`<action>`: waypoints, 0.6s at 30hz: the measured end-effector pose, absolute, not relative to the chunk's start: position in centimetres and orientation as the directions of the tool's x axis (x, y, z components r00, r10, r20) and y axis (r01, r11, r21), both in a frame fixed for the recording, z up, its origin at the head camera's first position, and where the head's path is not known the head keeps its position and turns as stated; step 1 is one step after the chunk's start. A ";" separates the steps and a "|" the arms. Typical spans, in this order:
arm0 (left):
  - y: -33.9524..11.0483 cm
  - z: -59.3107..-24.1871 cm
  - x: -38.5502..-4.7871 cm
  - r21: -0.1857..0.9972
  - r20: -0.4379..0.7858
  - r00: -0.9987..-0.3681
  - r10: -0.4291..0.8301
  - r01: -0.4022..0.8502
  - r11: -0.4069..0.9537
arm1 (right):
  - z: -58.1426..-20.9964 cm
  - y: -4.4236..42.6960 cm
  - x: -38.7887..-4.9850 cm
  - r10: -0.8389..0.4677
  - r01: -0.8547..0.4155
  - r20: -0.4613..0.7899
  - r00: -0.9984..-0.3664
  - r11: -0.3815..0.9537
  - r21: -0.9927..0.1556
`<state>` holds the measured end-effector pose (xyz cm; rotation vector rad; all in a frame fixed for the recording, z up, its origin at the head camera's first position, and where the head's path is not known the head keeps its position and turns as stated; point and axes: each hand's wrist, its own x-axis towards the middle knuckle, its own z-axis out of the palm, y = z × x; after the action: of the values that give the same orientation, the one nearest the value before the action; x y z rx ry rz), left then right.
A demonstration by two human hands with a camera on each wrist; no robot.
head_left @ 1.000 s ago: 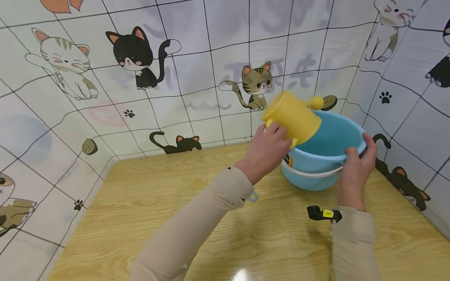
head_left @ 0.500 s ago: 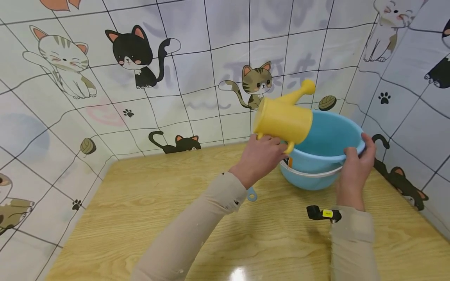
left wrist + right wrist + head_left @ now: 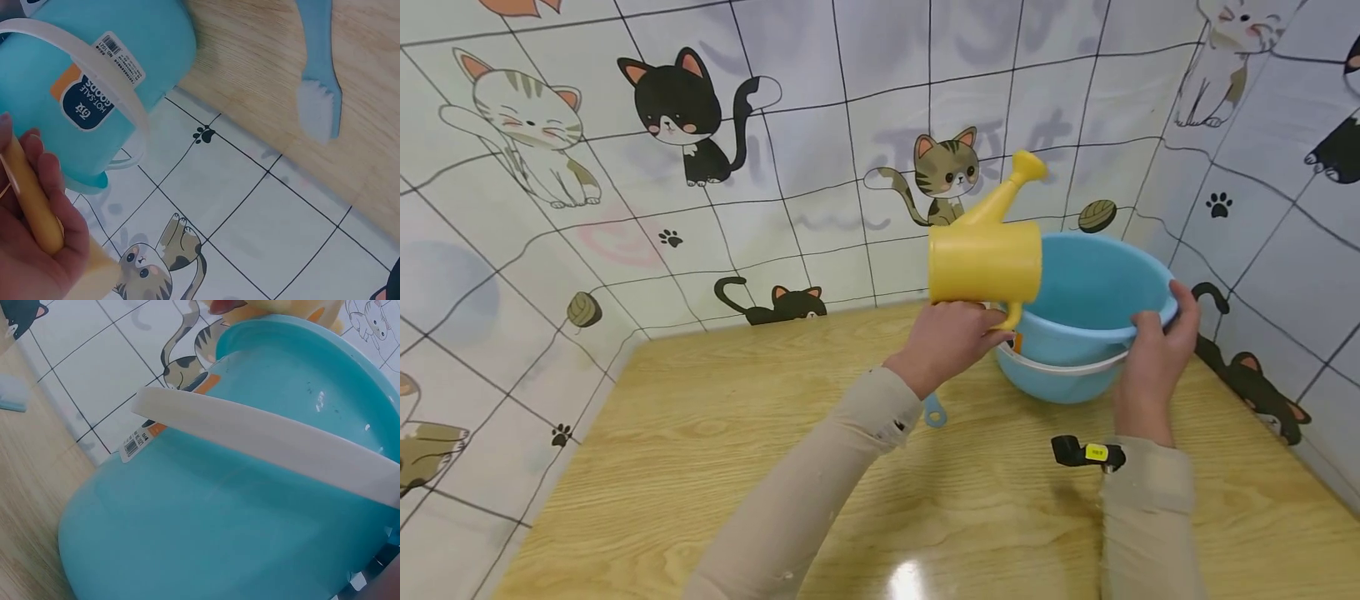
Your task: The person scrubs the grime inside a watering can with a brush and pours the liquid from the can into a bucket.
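A yellow watering can (image 3: 985,262) is held in the air at the left edge of a light blue bucket (image 3: 1067,383). Its body lies sideways, with the spout pointing up and right. My left hand (image 3: 951,337) grips the can's handle (image 3: 34,200), fingers curled round it. My right hand (image 3: 1153,362) holds the bucket's near right rim, thumb on one side and fingers over the edge. A white carrying handle (image 3: 269,434) hangs across the bucket's outer wall, partly over a label (image 3: 87,103). Small drops show on the inner wall in the right wrist view.
A brush (image 3: 322,94) with a blue handle and white bristles lies on the wooden table (image 3: 760,433), partly hidden by my left arm in the head view. Walls with a cat-patterned covering (image 3: 820,167) rise behind and to the right of the bucket.
My left hand has moved a little left and turned the watering can, so its spout swings from pointing right to pointing up. The can has shifted left, off the bucket's opening. My right hand stays on the rim.
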<state>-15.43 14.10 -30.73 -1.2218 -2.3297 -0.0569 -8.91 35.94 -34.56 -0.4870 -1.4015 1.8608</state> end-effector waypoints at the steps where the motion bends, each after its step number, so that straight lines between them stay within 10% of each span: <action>1: 14.1 -30.8 -15.4 -0.180 0.453 -0.468 0.759 0.785 0.592 | -34.6 36.0 -8.9 0.749 -0.329 0.131 -0.650 -0.122 -0.936; 18: 13.6 -32.0 -15.6 0.228 0.483 -0.583 0.653 0.804 0.549 | -34.4 35.9 -8.7 0.744 -0.330 0.121 -0.657 -0.140 -0.933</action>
<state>-15.57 13.64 -31.95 -1.1978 -2.4462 -0.6161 -8.72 35.89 -34.36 -0.4891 -1.3945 1.8767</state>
